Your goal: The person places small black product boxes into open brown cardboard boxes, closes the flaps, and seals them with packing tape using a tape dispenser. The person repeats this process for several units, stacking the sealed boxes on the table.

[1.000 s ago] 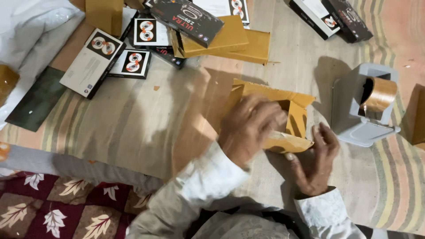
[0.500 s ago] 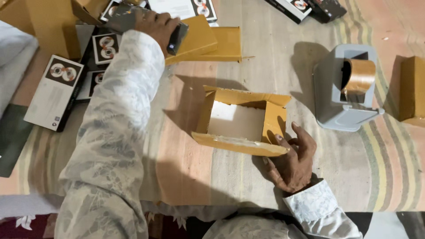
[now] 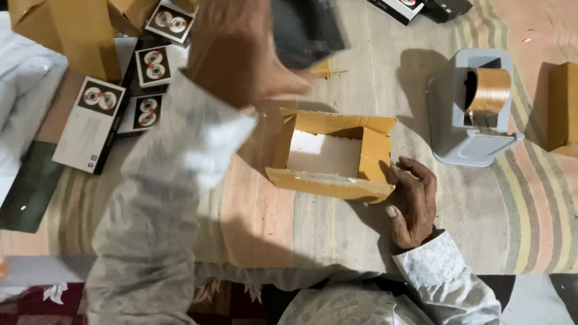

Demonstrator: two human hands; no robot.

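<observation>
An open yellow-brown cardboard box point(image 3: 337, 183) with a white bottom lies on the striped mat. My right hand point(image 3: 412, 201) rests against its right front corner, fingers on the flap. My left hand point(image 3: 241, 51), blurred with motion, is raised above and left of the box and grips a dark flat packet point(image 3: 307, 30). Nothing lies inside the box.
A grey tape dispenser point(image 3: 463, 126) with a brown tape roll point(image 3: 489, 90) stands to the right, with a closed cardboard box point(image 3: 563, 105) beyond it. Several small black-and-white packets point(image 3: 90, 123) and folded cardboard point(image 3: 66, 30) lie at the upper left. More dark packets point(image 3: 421, 7) sit at the top.
My left hand left the box, reached to the pile at the top, took a dark packet and now swings back with it. My right hand stays on the box.
</observation>
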